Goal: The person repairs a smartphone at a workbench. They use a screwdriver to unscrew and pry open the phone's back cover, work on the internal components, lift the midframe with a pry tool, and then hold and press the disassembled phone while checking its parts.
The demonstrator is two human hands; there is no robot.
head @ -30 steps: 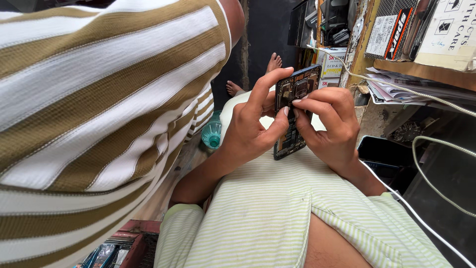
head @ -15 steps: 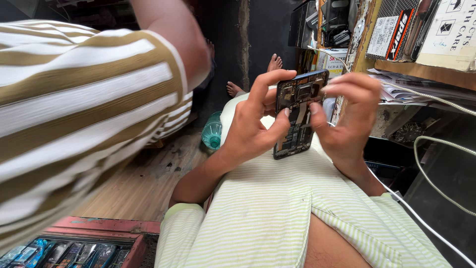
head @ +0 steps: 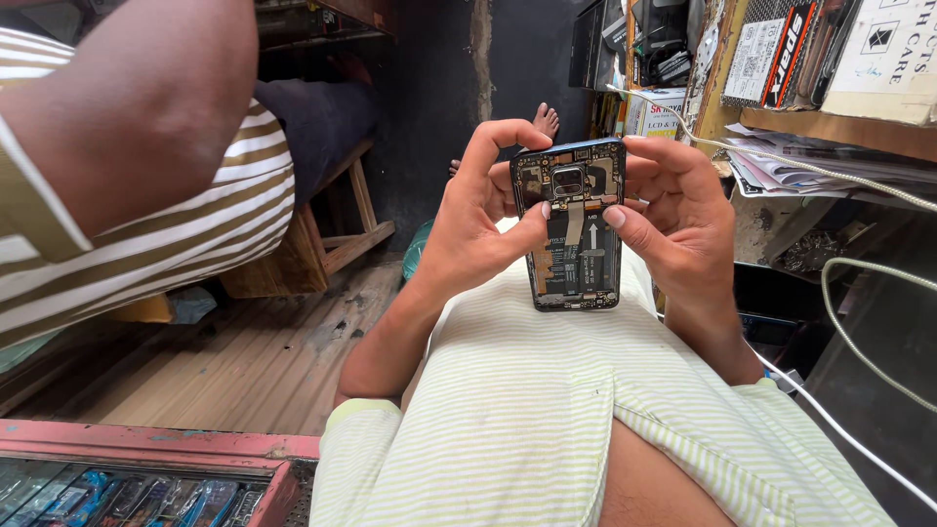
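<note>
I hold an opened smartphone (head: 576, 244) upright over my lap, its back cover off so the circuit board, camera module and flex cables show. My left hand (head: 478, 220) grips its left edge, thumb pressing on the middle of the board. My right hand (head: 678, 210) holds the right edge, thumb tip resting near the centre flex cable, fingers curled over the top. My pale green striped shirt (head: 547, 420) lies below the phone.
Another person in a brown and white striped shirt (head: 146, 234) leans in at the left, near a wooden bench (head: 312, 244). Shelves with boxes and papers (head: 800, 88) and white cables (head: 859, 322) fill the right. A red-edged display case (head: 146, 478) sits bottom left.
The other person has drawn back to the left, uncovering the wooden floor and bench. My hands keep the phone, now held more upright and squarer to view.
</note>
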